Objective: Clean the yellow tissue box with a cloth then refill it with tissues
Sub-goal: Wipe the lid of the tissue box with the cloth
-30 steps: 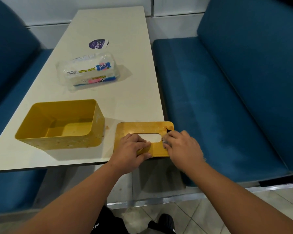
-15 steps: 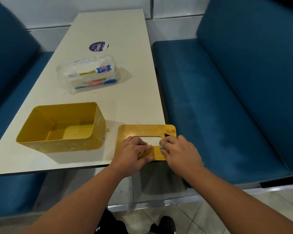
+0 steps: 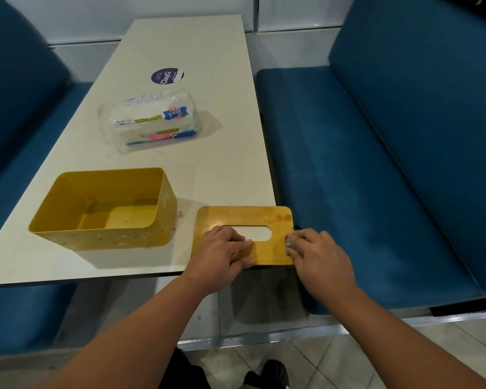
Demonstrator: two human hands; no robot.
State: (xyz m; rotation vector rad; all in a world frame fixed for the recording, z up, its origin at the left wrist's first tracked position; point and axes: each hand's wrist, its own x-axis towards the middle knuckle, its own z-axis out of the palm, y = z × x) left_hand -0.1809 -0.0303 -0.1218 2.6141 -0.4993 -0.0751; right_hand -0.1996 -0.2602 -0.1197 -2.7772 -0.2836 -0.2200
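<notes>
Head view. Yellow tissue-box lid, stained orange, lies flat at the near right corner of the white table, its oblong slot uppermost. Left hand grips the lid's near left edge; right hand presses a small grey cloth against the lid's right edge. Open yellow box body, speckled with residue, stands just left of the lid. Farther back lie a wrapped paper-towel pack and a round purple sticker. Blue bench seats flank the table.
</notes>
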